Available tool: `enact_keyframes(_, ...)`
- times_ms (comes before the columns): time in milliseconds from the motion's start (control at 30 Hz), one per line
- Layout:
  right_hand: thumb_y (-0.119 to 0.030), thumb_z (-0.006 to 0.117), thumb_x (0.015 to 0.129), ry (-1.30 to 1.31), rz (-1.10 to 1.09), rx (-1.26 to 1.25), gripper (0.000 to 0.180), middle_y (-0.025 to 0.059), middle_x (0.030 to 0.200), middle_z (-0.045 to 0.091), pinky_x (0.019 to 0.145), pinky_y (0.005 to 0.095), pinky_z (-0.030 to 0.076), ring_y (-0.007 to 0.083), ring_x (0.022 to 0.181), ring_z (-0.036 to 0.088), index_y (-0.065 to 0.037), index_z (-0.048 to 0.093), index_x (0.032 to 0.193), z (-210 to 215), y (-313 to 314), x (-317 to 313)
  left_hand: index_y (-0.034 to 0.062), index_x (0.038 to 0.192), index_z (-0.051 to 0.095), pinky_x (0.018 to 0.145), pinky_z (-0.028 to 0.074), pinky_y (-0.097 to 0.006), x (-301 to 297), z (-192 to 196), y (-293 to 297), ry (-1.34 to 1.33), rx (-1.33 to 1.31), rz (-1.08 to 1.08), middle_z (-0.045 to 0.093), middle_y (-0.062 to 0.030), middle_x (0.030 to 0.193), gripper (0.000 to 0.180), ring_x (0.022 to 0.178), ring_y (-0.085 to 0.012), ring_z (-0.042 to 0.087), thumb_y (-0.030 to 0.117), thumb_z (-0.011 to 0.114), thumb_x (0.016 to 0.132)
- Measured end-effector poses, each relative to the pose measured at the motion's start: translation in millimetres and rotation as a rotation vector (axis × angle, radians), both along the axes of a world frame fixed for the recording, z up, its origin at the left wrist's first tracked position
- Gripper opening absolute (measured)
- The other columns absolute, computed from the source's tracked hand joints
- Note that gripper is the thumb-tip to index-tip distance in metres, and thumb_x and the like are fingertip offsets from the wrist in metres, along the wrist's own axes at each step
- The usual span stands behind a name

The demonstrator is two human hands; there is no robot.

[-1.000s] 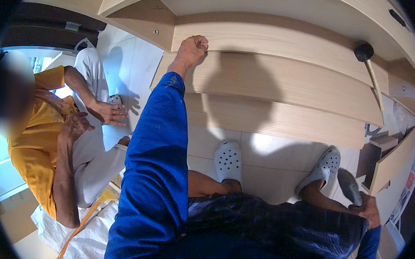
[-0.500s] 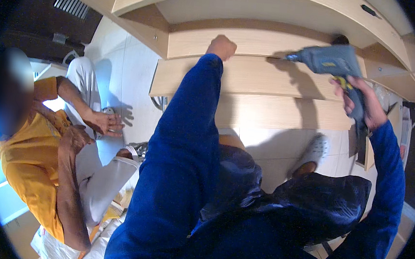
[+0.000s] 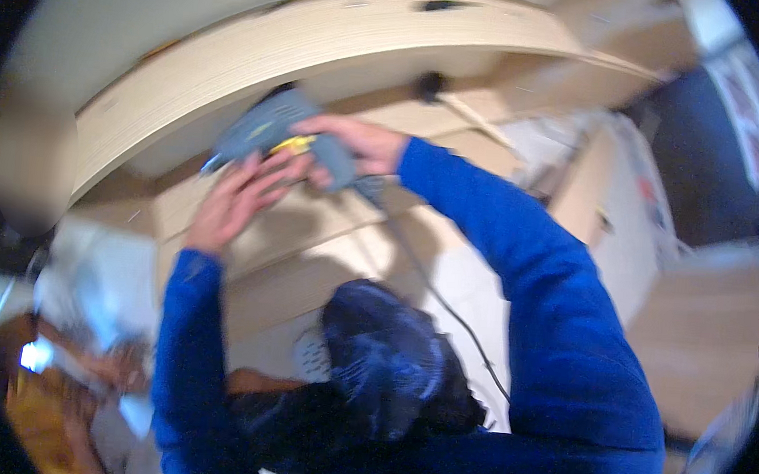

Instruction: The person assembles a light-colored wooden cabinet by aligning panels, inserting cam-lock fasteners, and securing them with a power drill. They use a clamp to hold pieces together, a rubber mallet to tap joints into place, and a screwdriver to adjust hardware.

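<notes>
- Both hands are up on the grey-blue corded power drill with the yellow trigger [image 3: 285, 136], which sits just under the curved edge of the pale wooden board [image 3: 260, 49] overhead.
- The right hand [image 3: 360, 146] is wrapped shut round the drill's handle, at the end away from the board's lower left corner.
- The left hand [image 3: 236, 194] rests against the drill's underside with fingers [image 3: 264, 170] loosely curled. The blur won't let me say whether it truly grips or only steadies.
- From the drill, a thin dark cable [image 3: 446, 300] trails down past the blue sleeve.
- My read: that drill is a rigid, fairly weighty lump, nose-heavy, its plastic shell not slippery. Best held at the handle, with the second hand cradling the body, clear of the tip.
- Below the drill lie stepped pale wooden panels [image 3: 307, 249].
- Well below and left of the drill, another person in a yellow top [image 3: 36, 406] is just a smear.
</notes>
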State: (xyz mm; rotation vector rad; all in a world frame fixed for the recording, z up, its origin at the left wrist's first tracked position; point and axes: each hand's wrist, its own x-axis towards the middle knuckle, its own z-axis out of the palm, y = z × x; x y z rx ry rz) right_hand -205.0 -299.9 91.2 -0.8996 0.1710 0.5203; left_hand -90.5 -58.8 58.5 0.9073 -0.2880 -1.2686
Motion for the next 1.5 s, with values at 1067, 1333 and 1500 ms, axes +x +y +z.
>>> enact_keyframes(1067,-0.040,0.060,0.103,0.146,-0.487,-0.668,0.033,0.0096,0.080,0.071,0.048,0.0309,0.055,0.0174,0.057,0.067,-0.007,0.063,0.105,-11,54,131,0.0092,0.137,0.053,0.097,0.059,-0.057,120,-73,-61,0.290,-0.149,0.674,0.062,-0.0151,0.133,0.060,0.118,-0.0377,0.063,0.047,0.073,0.094)
enact_keyframes(1333,-0.015,0.066,0.087,-0.377,-0.996,-1.829,0.046,0.0296,0.123,0.061,0.107,0.0515,0.043,0.0447,0.120,0.056,0.008,0.056,0.126,6,192,81,0.0096,0.123,0.064,0.077,0.067,-0.047,142,-89,-49,0.229,-0.084,0.632,0.071,-0.0124,0.117,0.045,0.100,-0.0327,0.072,0.046,0.070,0.096)
enact_keyframes(1500,-0.014,0.053,0.100,-0.166,-0.736,-1.380,0.026,0.0135,0.111,0.070,0.092,0.0476,0.053,0.0374,0.100,0.068,-0.005,0.063,0.122,-68,221,-19,0.0090,0.131,0.058,0.095,0.057,-0.066,145,-90,-34,0.347,-0.080,0.697,0.067,-0.0162,0.131,0.043,0.118,-0.0410,0.065,0.034,0.070,0.098)
